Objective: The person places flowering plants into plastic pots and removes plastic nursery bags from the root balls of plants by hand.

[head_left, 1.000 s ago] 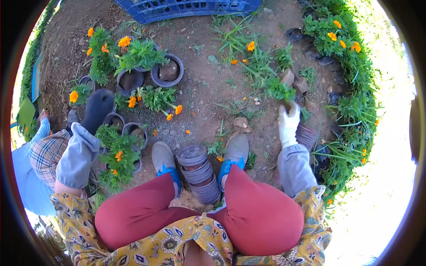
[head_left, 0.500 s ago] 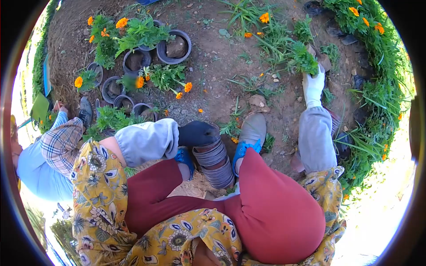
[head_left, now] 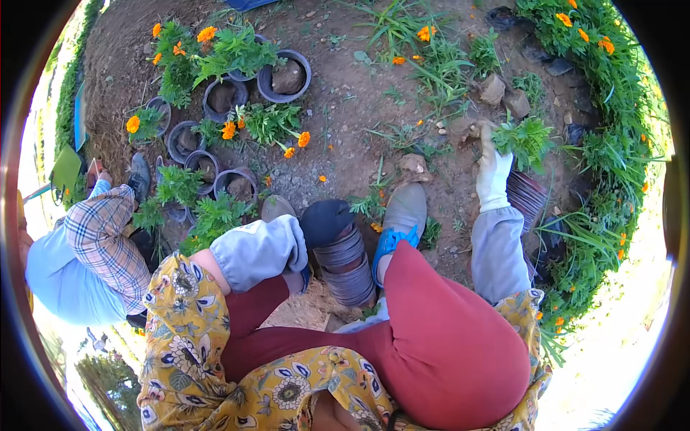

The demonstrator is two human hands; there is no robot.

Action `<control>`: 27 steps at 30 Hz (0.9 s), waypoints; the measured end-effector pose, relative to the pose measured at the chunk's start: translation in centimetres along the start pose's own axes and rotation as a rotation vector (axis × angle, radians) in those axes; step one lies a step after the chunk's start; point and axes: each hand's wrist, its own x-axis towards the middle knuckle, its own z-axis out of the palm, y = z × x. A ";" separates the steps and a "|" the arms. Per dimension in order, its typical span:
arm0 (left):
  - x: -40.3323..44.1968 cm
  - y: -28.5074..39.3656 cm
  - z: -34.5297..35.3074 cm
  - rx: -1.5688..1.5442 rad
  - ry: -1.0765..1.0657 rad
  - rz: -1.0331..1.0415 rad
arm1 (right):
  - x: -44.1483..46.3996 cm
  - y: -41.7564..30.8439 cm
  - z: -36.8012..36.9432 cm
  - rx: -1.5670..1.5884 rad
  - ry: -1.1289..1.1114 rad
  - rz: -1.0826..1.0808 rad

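My left hand point(head_left: 325, 223), in a black glove, rests on the top rim of a stack of empty pots point(head_left: 346, 269) between my shoes, its fingers curled at the rim. Out to the right, my right hand point(head_left: 494, 167), in a white glove, is closed round the base of a leafy marigold seedling point(head_left: 528, 141). The seedling's leaves spread to the right of the fingers, and its root end looks soil-covered. Beyond that hand lie two soil clods point(head_left: 516, 103). A second pot stack point(head_left: 527, 197) lies beside the right wrist.
Potted marigolds point(head_left: 233, 54) and soil-filled pots point(head_left: 236, 187) stand at the left. A co-worker in a blue top point(head_left: 79, 251) sits at the far left. Dense marigolds point(head_left: 611, 144) border the right. A blue crate edge point(head_left: 248, 3) shows at the top.
My left hand has moved right from the potted plants to the pot stack. The right hand has drawn the seedling away from the clods, and its leaves now point right.
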 end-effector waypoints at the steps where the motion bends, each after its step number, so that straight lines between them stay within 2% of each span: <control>1: 0.3 -1.4 0.7 -0.036 0.003 0.015 | -0.5 -0.1 0.3 0.043 -0.027 0.002; 2: 0.6 -2.7 1.3 -0.073 0.003 0.030 | -0.8 0.4 0.5 0.132 -0.068 0.087; 5: 1.6 -6.5 3.0 0.273 0.010 0.361 | -1.8 1.0 0.5 0.039 -0.145 0.008; 8: 1.5 -7.1 2.9 0.188 0.037 0.412 | -2.6 0.8 0.2 0.061 -0.142 0.047; 11: 1.4 -6.9 2.0 0.300 0.063 0.523 | -3.3 0.9 -0.1 0.064 -0.123 0.079; 14: 1.2 -8.3 3.1 0.341 0.159 0.452 | -3.8 0.9 -0.2 0.065 -0.113 0.103; 17: 0.6 -6.9 1.2 0.375 0.096 0.200 | -3.8 1.6 0.0 0.042 -0.127 0.130; 20: 1.3 -6.4 -0.4 0.386 0.187 0.202 | -4.0 2.4 0.4 0.131 -0.098 0.196; 23: 3.1 -4.1 -2.3 -0.065 0.200 -0.066 | -4.0 2.6 0.2 0.157 -0.094 0.183; 24: 3.4 -3.0 -3.6 -0.248 0.201 0.031 | -4.0 2.6 0.0 0.145 -0.097 0.169; 27: 4.1 2.0 -8.4 -0.443 0.076 0.076 | -3.6 2.1 -0.4 0.140 -0.073 0.211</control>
